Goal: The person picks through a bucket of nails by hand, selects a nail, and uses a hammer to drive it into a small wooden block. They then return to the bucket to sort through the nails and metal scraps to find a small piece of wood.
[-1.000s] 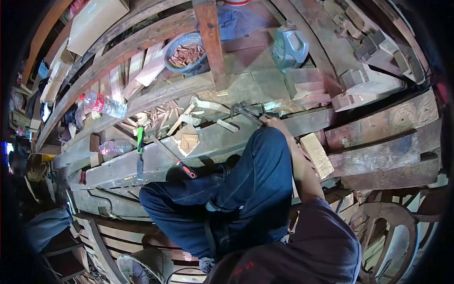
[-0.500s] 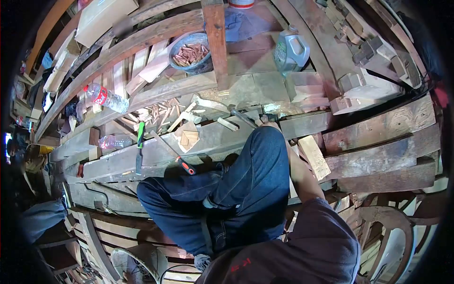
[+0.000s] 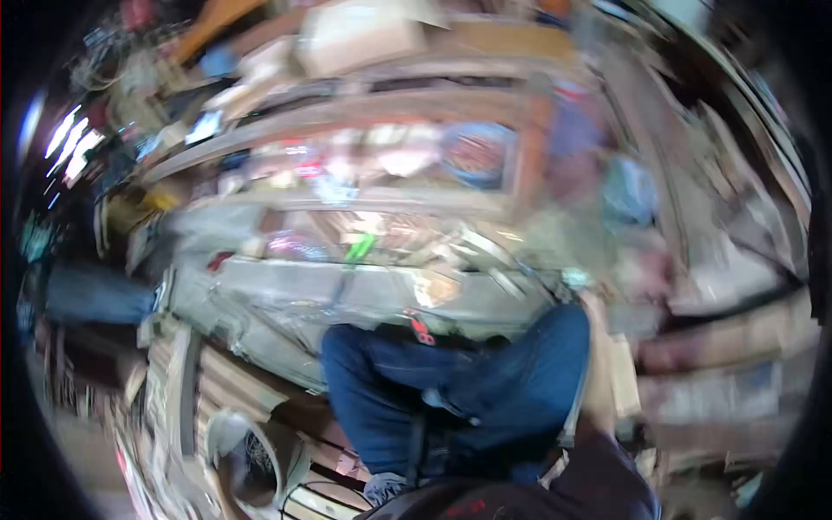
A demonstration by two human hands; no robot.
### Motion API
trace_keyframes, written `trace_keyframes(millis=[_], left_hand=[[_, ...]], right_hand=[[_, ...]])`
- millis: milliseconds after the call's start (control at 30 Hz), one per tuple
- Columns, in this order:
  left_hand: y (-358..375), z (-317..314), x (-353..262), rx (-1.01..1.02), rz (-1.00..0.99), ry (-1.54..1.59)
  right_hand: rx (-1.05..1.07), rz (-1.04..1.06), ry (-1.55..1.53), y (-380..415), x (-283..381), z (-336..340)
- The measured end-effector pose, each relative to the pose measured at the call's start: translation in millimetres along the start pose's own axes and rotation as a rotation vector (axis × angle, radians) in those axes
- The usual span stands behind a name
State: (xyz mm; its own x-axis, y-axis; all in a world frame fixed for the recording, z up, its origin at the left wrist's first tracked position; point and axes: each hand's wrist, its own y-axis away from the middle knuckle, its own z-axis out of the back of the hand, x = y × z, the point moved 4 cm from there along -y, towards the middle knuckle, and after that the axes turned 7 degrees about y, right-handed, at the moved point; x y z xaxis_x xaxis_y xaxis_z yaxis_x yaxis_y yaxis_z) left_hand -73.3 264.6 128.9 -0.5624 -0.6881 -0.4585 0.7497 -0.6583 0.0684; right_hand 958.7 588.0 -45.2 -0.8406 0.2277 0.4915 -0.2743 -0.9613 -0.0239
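The whole view is smeared by motion blur. My right forearm runs up along my blue-jeaned knee (image 3: pixel 494 381), and my right hand (image 3: pixel 594 305) is only a pale blur at the edge of the long grey plank (image 3: pixel 286 290); whether it holds anything cannot be made out. My left hand is out of sight. On the plank lie a green-handled tool (image 3: pixel 359 250) and a red-handled tool (image 3: pixel 422 329), both apart from my hand. Loose wood offcuts (image 3: pixel 390 232) lie scattered behind the plank.
A blue bowl of wood pieces (image 3: pixel 475 152) sits on curved timbers beyond the plank, beside an upright post (image 3: pixel 530 160). A cardboard box (image 3: pixel 355 35) is at the top, a fan (image 3: pixel 247 451) at bottom left. Another person's jeans (image 3: pixel 91 295) show far left.
The camera has swung sharply, shifting the scene to the right and blurring it. My right hand, earlier at the metal tool on the plank, now shows only as a blur by my knee.
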Motion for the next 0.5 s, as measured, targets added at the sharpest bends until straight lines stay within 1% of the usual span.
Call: trace_keyframes(millis=[67,100,133,167,200,233,267,333,367,400,433,500], left_hand=[[28.7,12.2,33.9,-0.071,0.019,-0.055],[36.9,12.3,42.9,-0.106,0.051,-0.078],[33.6,2.7,61.6,-0.153,0.134,-0.073],[32.3,4.6,61.0,-0.183,0.201,-0.065],[47.7,16.8,14.1,-0.169,0.263,-0.144],[50.3,18.9,7.0,-0.188,0.306,-0.188],[63.9,27.8,-24.9,-0.221,0.252,-0.14],[62.4,27.8,-14.6,-0.253,0.299,-0.203],[56.2,25.2,-7.1,-0.268,0.317,-0.237],[48.6,18.4,16.0,-0.269,0.309,-0.187],[50.1,21.6,10.8,-0.287,0.275,-0.149],[73.0,27.5,-23.3,-0.312,0.223,-0.07]], right_hand=[[-0.09,0.072,0.062,10.5,32.3,37.7],[-0.137,0.118,0.069,11.8,36.3,58.6],[-0.173,0.149,0.053,6.0,39.6,75.1],[-0.194,0.193,0.023,-0.4,49.2,86.8],[-0.217,0.244,-0.012,-12.2,37.3,77.1],[-0.238,0.297,-0.046,-24.5,26.3,66.9],[-0.205,0.26,-0.169,-12.0,75.4,86.3],[-0.175,0.344,-0.205,6.3,150.9,99.8],[-0.161,0.379,-0.223,13.9,174.3,103.9],[-0.147,0.432,-0.184,20.0,191.9,102.9],[-0.112,0.481,-0.223,24.0,202.5,99.4],[0.056,0.414,-0.185,31.2,215.3,95.4]])
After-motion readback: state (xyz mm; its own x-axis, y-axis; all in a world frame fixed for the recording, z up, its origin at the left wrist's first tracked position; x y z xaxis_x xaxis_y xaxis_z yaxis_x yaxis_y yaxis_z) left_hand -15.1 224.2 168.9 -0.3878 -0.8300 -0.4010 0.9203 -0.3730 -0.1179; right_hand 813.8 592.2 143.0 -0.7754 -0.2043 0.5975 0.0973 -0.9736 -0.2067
